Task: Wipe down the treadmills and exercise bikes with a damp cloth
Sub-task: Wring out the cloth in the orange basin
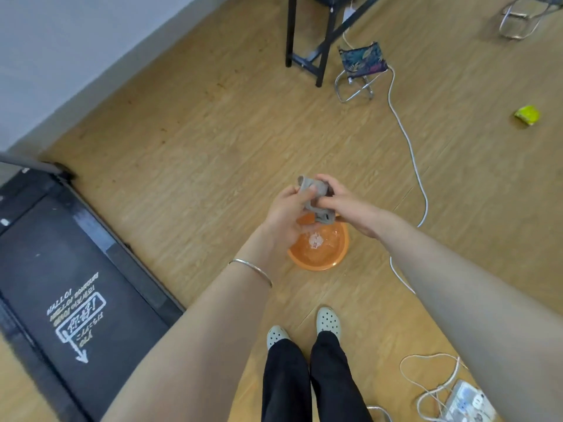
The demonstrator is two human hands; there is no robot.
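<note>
A grey cloth (316,193) is twisted between both hands above an orange basin (327,263) that holds water and stands on the wooden floor. My left hand (286,214) grips the cloth's left part, and my right hand (344,205) grips its right part, with a loose end hanging down toward the basin. A black treadmill (61,269) lies at the lower left, its belt printed with white lettering and an arrow.
A white cable (408,141) runs across the floor to a power strip (466,403) at the lower right. A small folding stool (362,62) and black table legs (307,59) stand at the back. A yellow object (527,114) lies at the right. My feet are just behind the basin.
</note>
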